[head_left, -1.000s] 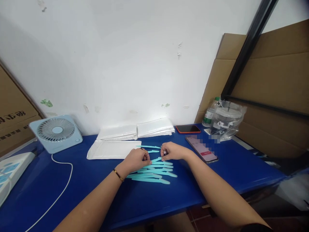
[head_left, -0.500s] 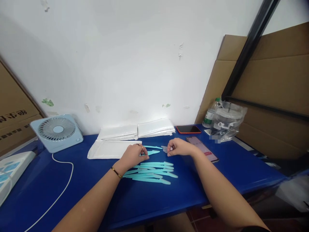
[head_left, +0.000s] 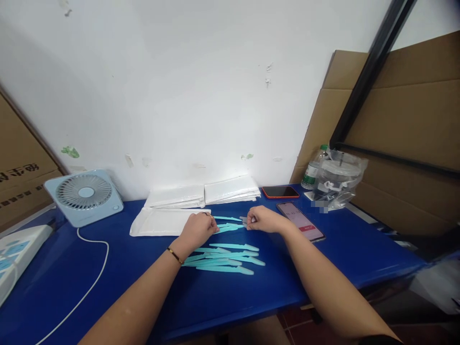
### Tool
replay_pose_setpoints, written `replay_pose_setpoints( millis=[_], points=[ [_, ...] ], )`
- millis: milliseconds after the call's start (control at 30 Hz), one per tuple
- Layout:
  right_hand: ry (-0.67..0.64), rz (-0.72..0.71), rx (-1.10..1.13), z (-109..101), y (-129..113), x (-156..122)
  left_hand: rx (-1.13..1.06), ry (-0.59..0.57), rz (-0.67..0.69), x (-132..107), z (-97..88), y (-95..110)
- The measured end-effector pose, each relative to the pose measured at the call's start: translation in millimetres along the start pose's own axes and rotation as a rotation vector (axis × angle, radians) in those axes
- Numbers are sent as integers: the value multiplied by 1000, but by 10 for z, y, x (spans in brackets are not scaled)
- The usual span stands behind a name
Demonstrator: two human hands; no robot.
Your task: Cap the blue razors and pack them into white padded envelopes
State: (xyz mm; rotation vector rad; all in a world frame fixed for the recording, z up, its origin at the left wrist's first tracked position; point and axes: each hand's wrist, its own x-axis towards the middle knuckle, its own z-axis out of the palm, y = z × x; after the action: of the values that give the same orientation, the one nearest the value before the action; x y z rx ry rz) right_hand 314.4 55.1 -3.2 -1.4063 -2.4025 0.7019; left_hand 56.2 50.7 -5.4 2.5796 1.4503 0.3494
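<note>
My left hand [head_left: 201,227] is closed in a pinch on the handle end of a teal eyebrow razor [head_left: 230,225]. A second razor seems to lie against it. The fingers of my right hand [head_left: 262,219] are pinched at the tip of that razor; what exactly they grip there is partly hidden. Small translucent pieces [head_left: 243,219] show beside the right fingertips. Just behind, another teal razor [head_left: 230,218] lies flat, its left end by the white packet. Nearer to me, several teal razors [head_left: 224,270] with pale blade ends lie in a loose pile.
White flat packets [head_left: 176,195] are stacked against the wall, with one packet [head_left: 154,223] in front. A blue fan [head_left: 86,192] and power strip [head_left: 21,256] stand left. On the right are two phones [head_left: 281,192], a bottle [head_left: 312,175] and a clear plastic bag [head_left: 338,179].
The pile appears to have one razor fewer at its far side, and a razor now shows beside the one at my left hand. My right fingertips have come to the razor's tip.
</note>
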Motion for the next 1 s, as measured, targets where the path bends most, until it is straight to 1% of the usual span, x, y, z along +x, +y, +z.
replay_pose_setpoints(
  millis=[67,133,200,267,300,333,400,467,500,567,667,733,767,833,933,1000],
  points=[
    [83,69,-13,-34,28,-11,15,28,-49,-6,-41,-54],
    [104,87,-13,-56,30,-31,-32,13,-32,-29,-65,-64],
    [36,51,8,-62,5,-56,-93,-62,54,-60,-64,-20],
    [-87,6,23,-48,-35,-76,-120,-149,129,-83,-37,54],
    [-148,-11,18,-35,-55,-81,-119,-180,142,-90,-18,92],
    [-201,-21,9,-18,-72,-82,-110,-196,138,-92,3,122],
    [-274,-24,-5,18,-92,-71,-83,-190,111,-86,39,151],
    [-296,-31,-11,44,-86,-52,-51,-153,98,-69,57,127],
    [-282,-37,-11,48,-73,-42,-32,-127,92,-59,57,98],
    [-199,-35,2,35,-35,-26,8,-69,54,-40,40,25],
    [-8,50,2,-18,22,-19,46,4,-23,-33,-20,-70],
    [103,87,-19,-45,32,-24,16,4,-32,-52,-68,-97],
    [134,80,-24,-50,24,-30,-13,-26,-17,-69,-89,-102],
    [138,27,-8,-42,-14,-41,-80,-132,31,-111,-122,-101],
    [69,-47,16,1,-96,-49,-142,-312,68,-173,-139,-95],
    [26,-78,11,32,-137,-45,-154,-375,47,-197,-140,-88]
  ],
)
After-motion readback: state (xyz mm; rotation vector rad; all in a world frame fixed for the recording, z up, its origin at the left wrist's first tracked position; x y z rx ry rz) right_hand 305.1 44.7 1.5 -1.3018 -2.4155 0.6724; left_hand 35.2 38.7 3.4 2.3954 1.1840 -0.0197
